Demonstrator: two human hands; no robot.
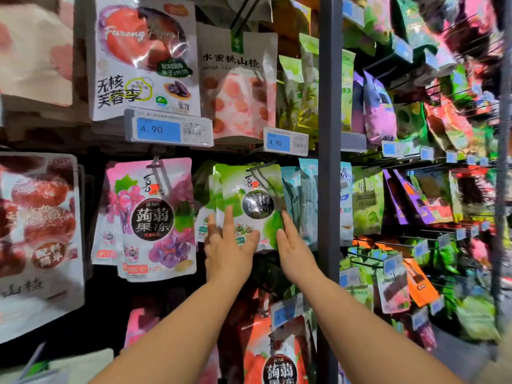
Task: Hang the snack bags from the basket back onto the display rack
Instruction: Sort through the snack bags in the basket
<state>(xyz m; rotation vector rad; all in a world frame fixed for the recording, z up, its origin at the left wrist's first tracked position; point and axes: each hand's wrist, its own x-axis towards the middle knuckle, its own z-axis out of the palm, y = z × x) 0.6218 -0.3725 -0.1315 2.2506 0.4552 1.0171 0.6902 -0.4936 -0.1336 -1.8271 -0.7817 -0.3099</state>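
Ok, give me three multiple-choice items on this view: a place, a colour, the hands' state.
1. The green bag hangs: A) right of the pink grape bag; B) on the top row; C) in a basket.
2. The 4.90 price label panel is: A) red; B) blue; C) yellow.
3. The left hand and right hand are: A) fisted; B) gripping a label; C) straight-fingered on the green bag.
Key: A, the pink grape bag is its left neighbour; B, blue behind the digits; C, fingers lie straight on its front and edge.
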